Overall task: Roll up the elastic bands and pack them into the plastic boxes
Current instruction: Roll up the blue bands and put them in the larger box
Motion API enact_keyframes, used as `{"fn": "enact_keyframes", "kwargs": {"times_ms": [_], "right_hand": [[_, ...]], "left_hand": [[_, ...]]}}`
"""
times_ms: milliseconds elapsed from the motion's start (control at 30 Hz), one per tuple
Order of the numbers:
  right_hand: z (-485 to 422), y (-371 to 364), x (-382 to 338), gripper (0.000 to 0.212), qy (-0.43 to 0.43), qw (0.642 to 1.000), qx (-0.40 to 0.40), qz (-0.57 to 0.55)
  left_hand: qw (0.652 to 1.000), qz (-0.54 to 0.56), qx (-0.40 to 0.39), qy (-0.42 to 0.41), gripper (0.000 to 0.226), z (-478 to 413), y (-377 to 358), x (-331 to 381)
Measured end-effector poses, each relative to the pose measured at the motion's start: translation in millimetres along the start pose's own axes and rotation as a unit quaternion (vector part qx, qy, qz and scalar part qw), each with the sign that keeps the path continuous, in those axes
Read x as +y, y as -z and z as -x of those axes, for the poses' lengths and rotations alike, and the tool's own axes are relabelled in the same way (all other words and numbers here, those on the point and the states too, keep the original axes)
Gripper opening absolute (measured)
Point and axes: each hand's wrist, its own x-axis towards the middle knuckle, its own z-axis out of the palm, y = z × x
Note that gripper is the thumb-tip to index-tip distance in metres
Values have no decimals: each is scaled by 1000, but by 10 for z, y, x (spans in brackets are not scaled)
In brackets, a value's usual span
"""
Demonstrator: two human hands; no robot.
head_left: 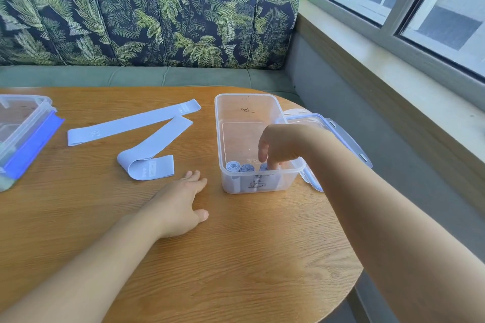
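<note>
Leaf-print sofa (147, 13) behind wooden table (236, 257); daylit window (420, 2) at right.

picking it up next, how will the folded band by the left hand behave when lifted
Probably floppy: the folded band lies limp in a soft loop on the table. Likely light, being a thin flat strip. It may well unfold when lifted.
</note>
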Motion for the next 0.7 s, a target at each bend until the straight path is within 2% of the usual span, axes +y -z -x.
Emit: {"fn": "enact_keyframes", "kwargs": {"times_ms": [433, 700], "right_hand": [[-13, -15, 67, 22, -2, 999, 16, -48], [-8, -24, 77, 24, -3, 998, 16, -62]], "left_hand": [[1000, 2, -1, 2, 76, 4, -6, 3], [1000, -2, -4, 5, 76, -8, -4, -3]]}}
